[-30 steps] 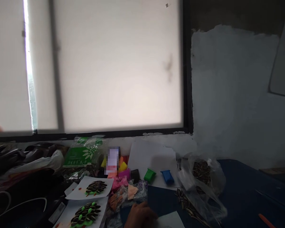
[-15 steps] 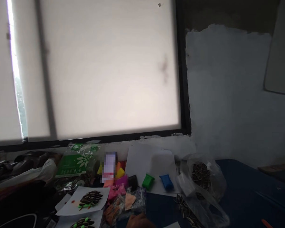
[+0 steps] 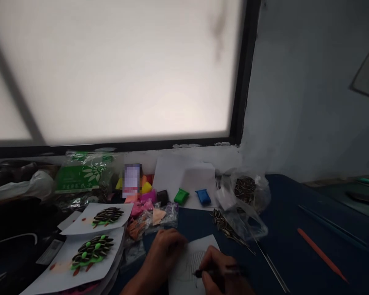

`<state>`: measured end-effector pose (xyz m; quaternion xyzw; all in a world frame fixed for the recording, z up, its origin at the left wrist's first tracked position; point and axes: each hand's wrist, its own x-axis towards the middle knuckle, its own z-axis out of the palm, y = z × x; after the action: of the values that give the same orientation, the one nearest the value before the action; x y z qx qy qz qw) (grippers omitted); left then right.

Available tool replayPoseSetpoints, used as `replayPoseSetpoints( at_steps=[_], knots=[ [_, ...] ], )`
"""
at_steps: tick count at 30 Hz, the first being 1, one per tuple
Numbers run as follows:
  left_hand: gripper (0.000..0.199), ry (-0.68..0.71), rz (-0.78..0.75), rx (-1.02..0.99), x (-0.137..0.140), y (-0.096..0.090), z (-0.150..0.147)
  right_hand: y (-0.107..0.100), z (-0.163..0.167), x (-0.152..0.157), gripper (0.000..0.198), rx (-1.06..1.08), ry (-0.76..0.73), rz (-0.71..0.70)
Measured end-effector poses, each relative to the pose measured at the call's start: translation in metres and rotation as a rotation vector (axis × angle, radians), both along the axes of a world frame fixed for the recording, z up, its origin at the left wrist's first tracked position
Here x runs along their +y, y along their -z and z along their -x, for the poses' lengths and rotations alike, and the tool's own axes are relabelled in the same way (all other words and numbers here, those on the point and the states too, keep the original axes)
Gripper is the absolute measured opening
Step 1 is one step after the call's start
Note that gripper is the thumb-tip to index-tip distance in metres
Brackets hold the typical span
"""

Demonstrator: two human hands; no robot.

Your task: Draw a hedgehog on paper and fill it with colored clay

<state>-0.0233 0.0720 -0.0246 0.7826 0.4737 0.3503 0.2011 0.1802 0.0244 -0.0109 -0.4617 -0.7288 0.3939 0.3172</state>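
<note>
A white sheet of paper [image 3: 184, 282] with an oval and many fine pencil-like lines lies low in front of me. My right hand [image 3: 219, 272] is closed around a dark pen [image 3: 198, 273], its tip at the drawn lines. At the sheet's left edge rests my left hand [image 3: 166, 250], fingers curled in. Whether anything is between those fingers is hidden. Left of it, white cards carry hedgehog-like pictures of sunflower seeds: an upper seed figure [image 3: 107, 216] and a lower one [image 3: 94, 252] with green dots.
Green [image 3: 181, 196] and blue clay packs [image 3: 203, 196] lie on white paper at the back. Loose sunflower seeds [image 3: 223, 225] spill beside a clear bag of seeds [image 3: 246, 190]. Metal tweezers [image 3: 272, 266] and an orange tool [image 3: 321, 254] lie right. A green seed bag [image 3: 80, 176] stands back left.
The view has tilted down and turned slightly right. Both hands, the pen and the drawn sheet now show; before, only part of one hand and a paper corner appeared at the bottom.
</note>
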Motion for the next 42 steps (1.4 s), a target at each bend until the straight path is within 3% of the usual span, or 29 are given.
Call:
replayPoseSetpoints(
  at_steps=[6, 9, 14, 18, 26, 42],
  knots=[
    [0.025, 0.05, 0.071, 0.014, -0.005, -0.014, 0.002, -0.024, 0.013, 0.007, 0.015, 0.127, -0.068, 0.073],
    [0.026, 0.046, 0.077, 0.013, -0.005, -0.015, 0.003, -0.031, 0.019, 0.01, 0.012, 0.112, -0.104, 0.04],
    [0.025, 0.04, 0.071, 0.001, -0.003, -0.009, 0.003, -0.018, 0.025, 0.012, 0.02, 0.015, 0.002, -0.139],
    [0.024, 0.021, 0.057, -0.005, -0.002, -0.003, 0.002, -0.005, 0.022, 0.008, 0.023, -0.049, -0.021, -0.248],
    [0.024, 0.017, 0.053, 0.005, -0.003, 0.0, 0.003, -0.003, 0.019, 0.009, 0.021, -0.076, -0.047, -0.285],
    [0.027, 0.055, 0.12, 0.072, -0.006, -0.014, 0.003, 0.0, 0.02, 0.01, 0.022, -0.102, -0.031, -0.359]
  ],
)
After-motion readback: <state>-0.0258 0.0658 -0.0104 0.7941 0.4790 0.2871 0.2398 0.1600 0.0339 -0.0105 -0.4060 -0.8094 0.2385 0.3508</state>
